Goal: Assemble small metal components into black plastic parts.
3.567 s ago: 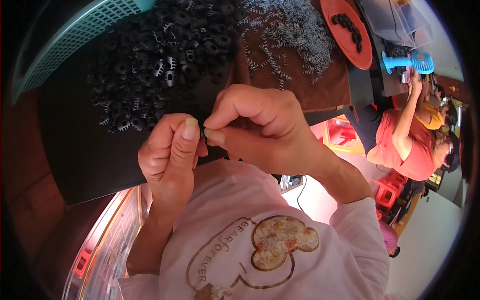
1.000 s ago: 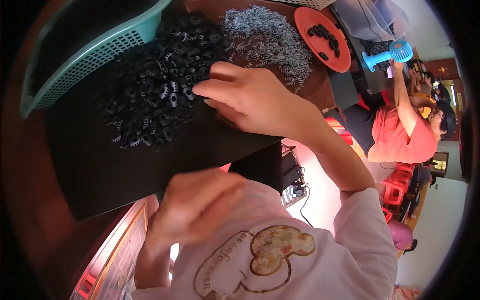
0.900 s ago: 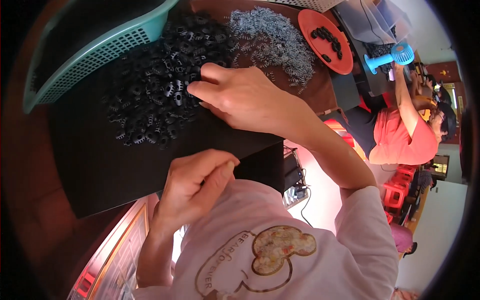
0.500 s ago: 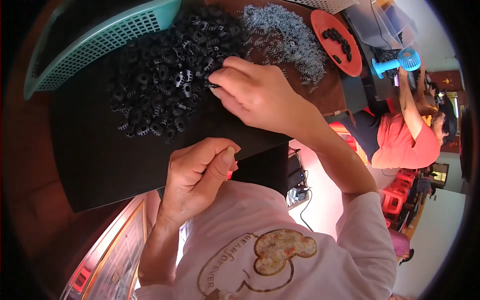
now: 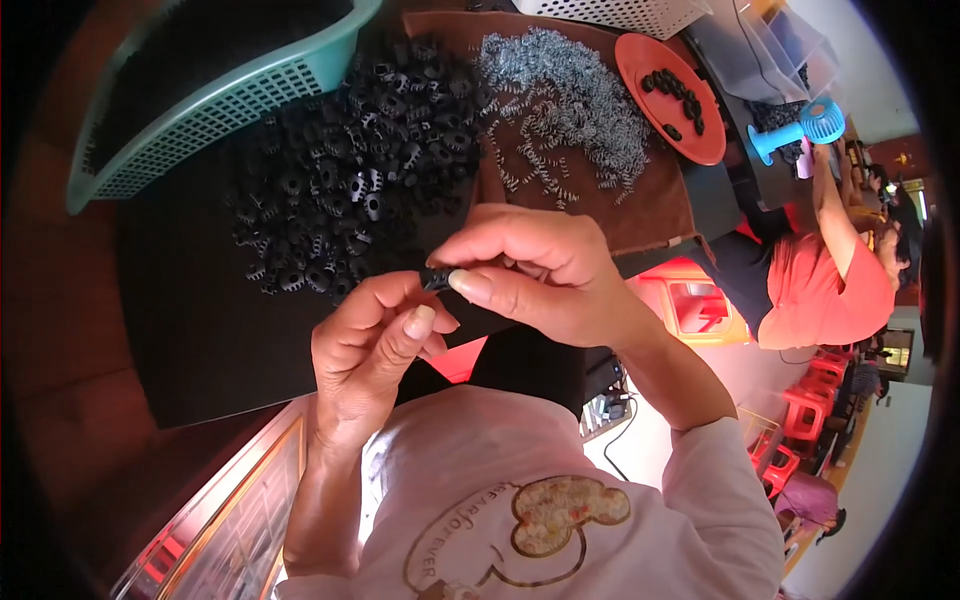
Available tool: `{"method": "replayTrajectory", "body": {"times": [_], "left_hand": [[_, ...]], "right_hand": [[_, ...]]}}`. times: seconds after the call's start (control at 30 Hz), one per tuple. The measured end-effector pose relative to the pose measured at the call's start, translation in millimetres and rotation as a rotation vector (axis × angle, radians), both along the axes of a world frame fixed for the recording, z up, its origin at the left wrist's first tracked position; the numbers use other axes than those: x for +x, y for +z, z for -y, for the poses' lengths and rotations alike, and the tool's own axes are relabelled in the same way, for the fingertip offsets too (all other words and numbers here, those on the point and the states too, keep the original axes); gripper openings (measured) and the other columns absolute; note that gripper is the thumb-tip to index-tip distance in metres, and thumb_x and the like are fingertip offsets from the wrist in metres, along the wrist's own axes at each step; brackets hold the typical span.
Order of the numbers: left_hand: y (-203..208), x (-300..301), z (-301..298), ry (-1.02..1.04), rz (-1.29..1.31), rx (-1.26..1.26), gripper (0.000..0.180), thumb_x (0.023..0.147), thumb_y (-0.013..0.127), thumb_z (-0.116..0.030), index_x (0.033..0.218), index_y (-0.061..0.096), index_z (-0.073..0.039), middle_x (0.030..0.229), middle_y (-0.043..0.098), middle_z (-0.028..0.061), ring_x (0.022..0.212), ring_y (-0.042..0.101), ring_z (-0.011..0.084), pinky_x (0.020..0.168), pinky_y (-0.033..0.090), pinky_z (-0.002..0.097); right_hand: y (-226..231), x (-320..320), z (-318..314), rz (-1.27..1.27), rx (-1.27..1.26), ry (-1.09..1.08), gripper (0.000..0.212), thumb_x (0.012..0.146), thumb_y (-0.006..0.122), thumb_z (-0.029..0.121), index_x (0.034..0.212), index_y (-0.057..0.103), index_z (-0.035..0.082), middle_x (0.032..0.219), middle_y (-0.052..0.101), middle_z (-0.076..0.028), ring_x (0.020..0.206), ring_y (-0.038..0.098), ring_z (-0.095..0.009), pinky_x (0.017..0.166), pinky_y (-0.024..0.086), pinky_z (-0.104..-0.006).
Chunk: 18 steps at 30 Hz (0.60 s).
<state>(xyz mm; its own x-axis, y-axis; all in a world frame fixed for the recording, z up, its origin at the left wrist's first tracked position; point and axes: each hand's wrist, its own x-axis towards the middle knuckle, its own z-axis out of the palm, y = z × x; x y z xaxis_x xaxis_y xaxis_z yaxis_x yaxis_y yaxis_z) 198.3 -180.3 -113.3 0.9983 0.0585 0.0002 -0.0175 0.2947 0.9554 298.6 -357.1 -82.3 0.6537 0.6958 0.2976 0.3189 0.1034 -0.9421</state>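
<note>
My right hand (image 5: 545, 275) pinches a small black claw-clip half (image 5: 436, 278) between thumb and fingers, above the table's near edge. My left hand (image 5: 370, 345) meets it from the left, fingers curled and fingertips at the clip piece; whatever lies inside its grip is hidden. Just beyond both hands spreads a heap of black toothed claw-clip halves (image 5: 345, 165). To the right of that heap, a pile of small silvery coil springs (image 5: 590, 110) lies on a brown cloth (image 5: 640, 215).
A green perforated basket (image 5: 225, 110) holding dark pieces stands at the far left. An orange-red plate (image 5: 645, 60) with several black clips sits at the far right, near a white basket (image 5: 620, 12). A person in a red shirt (image 5: 825, 285) sits beyond a blue fan (image 5: 800, 130).
My right hand has come back from the heap toward me, carrying a black clip piece to my left hand. My left hand has risen slightly, its thumb less pressed in.
</note>
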Motion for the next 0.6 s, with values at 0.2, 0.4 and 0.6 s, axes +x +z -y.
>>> {"method": "replayTrajectory", "body": {"times": [0.2,0.4,0.6], "left_hand": [[-5.1,-3.8,-3.1,0.009,0.05,-0.031,0.027,0.098,0.059,-0.019,0.111,0.063,0.005,0.087,0.068,0.0083,0.073,0.061,0.0106,0.068,0.053,0.0251],[3.4,3.1,-1.1,0.007,-0.002,-0.078,0.035,0.102,0.051,-0.028,0.103,0.063,0.005,0.079,0.066,0.0075,0.065,0.061,0.0125,0.062,0.052,0.0252],[6.3,0.3,-0.5,0.001,-0.042,-0.196,0.037,0.1,0.052,-0.031,0.103,0.062,0.005,0.082,0.065,0.0069,0.072,0.062,0.0147,0.067,0.05,0.0273]], "right_hand": [[-17.5,-11.4,-8.9,0.297,0.039,-0.037,0.022,0.085,0.068,-0.002,0.107,0.065,0.0,0.086,0.063,-0.01,0.069,0.062,-0.021,0.058,0.048,-0.0301],[-3.4,-16.7,-12.6,0.504,-0.058,-0.175,0.019,0.083,0.069,0.007,0.1,0.063,0.004,0.078,0.056,-0.006,0.059,0.061,-0.024,0.047,0.048,-0.035],[-4.5,-17.9,-12.1,0.458,0.015,-0.11,0.022,0.083,0.069,0.0,0.104,0.061,0.0,0.08,0.059,-0.009,0.057,0.06,-0.022,0.046,0.047,-0.0321]]}}
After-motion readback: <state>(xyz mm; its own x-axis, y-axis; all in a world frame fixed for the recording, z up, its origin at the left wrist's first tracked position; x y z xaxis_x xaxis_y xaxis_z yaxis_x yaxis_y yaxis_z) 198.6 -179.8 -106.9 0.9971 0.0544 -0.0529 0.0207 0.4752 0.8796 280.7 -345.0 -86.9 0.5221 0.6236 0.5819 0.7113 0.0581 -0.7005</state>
